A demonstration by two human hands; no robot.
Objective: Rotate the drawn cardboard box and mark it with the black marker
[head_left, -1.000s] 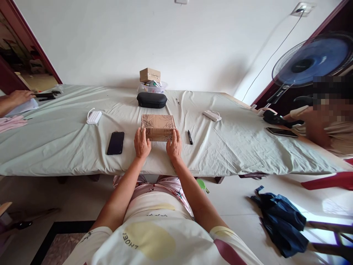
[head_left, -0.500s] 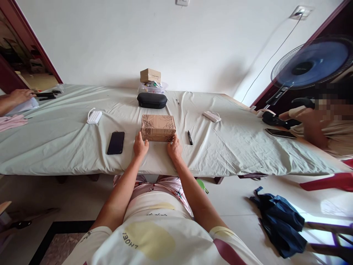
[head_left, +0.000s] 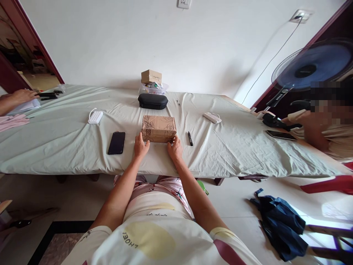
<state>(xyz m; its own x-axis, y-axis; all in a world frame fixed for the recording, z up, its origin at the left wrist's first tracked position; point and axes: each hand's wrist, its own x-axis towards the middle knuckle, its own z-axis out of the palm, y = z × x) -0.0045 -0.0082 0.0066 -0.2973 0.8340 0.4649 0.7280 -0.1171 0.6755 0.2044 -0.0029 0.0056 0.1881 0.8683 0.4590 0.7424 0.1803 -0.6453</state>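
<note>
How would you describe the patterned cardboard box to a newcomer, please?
On the cloth-covered table, find the left hand and right hand. The cardboard box right by them has dark curling lines, unlike the plainer box farther back, above the plastic tub.

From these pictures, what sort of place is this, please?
It looks like a room in a home, though that is a judgement: a table under a wrinkled pale cloth stands against a plain white wall, and an electric fan is at the right.
</note>
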